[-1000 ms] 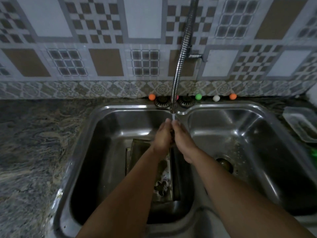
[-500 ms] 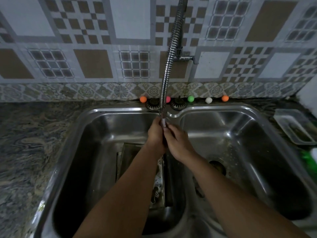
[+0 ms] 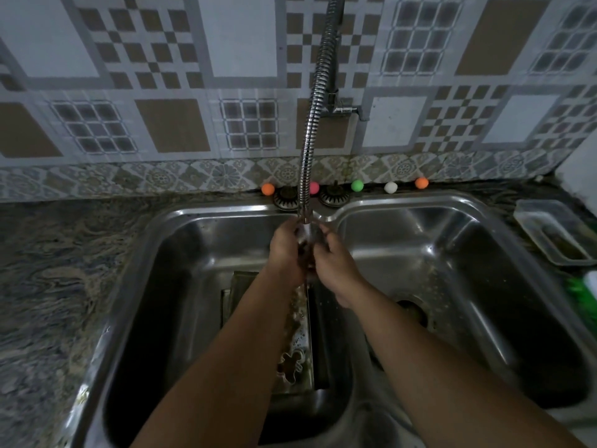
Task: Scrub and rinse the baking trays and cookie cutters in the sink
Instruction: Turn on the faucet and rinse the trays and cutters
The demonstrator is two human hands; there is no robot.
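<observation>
Both hands meet directly under the outlet of the flexible faucet hose (image 3: 315, 101), above the left basin of the double sink (image 3: 326, 218). The left hand (image 3: 286, 250) and the right hand (image 3: 336, 265) have their fingers curled toward each other around a small dark item held in the water stream; it is probably a cookie cutter, but it is too blurred and covered to identify. Whether each hand actually grips it, or one only rubs it, cannot be told. A baking tray (image 3: 305, 334) lies on the floor of the left basin beneath the forearms, with a gingerbread-man cookie cutter (image 3: 290, 367) resting on its near end. The step in hand appears to be rinsing a small piece. To do it well, keep the piece centred in the stream, turn it so water reaches the inner edges, and run the fingertips along the rim rather than across it (thin cutter edges can nick skin). Keep a firm pinch; a wet piece dropped here would land on the tray below.
</observation>
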